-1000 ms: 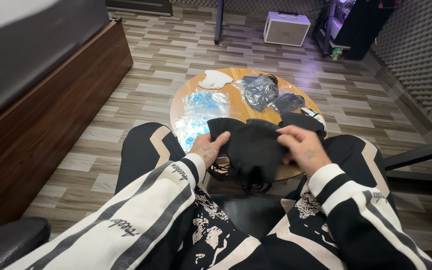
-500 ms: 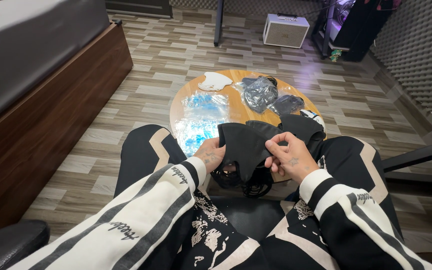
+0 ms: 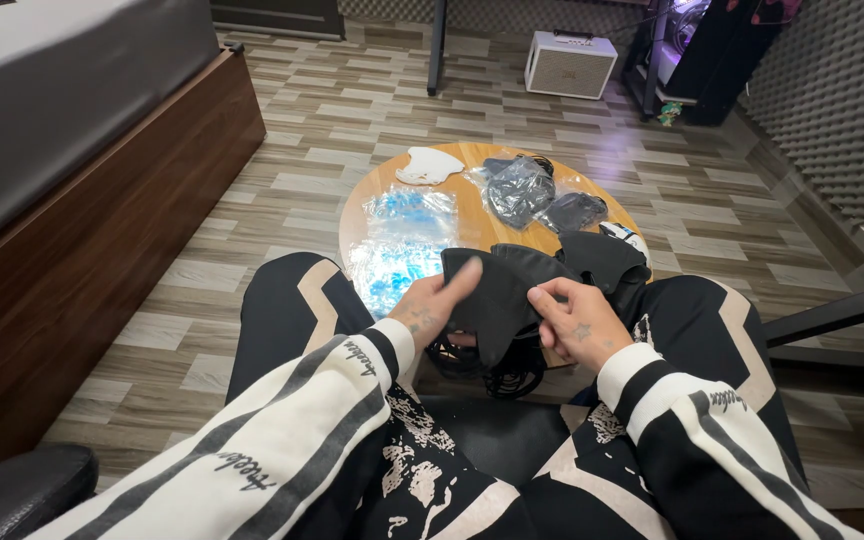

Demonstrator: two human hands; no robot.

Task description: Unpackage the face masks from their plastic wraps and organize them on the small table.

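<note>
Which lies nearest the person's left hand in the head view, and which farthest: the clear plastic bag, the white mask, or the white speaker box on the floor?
From the left hand:
1. Clear plastic bag, on the near left part of the round table.
2. White mask, at the table's far left edge.
3. White speaker box, on the floor beyond the table.

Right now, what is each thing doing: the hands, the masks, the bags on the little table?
Left hand: gripping the black mask's left edge.
Right hand: pinching the black mask's right side.
Black mask: held up, folded, loops dangling.
White mask: lying unwrapped on the round table.
Clear bags: lying flat, crinkled.
Bagged dark masks: lying in their plastic.
</note>
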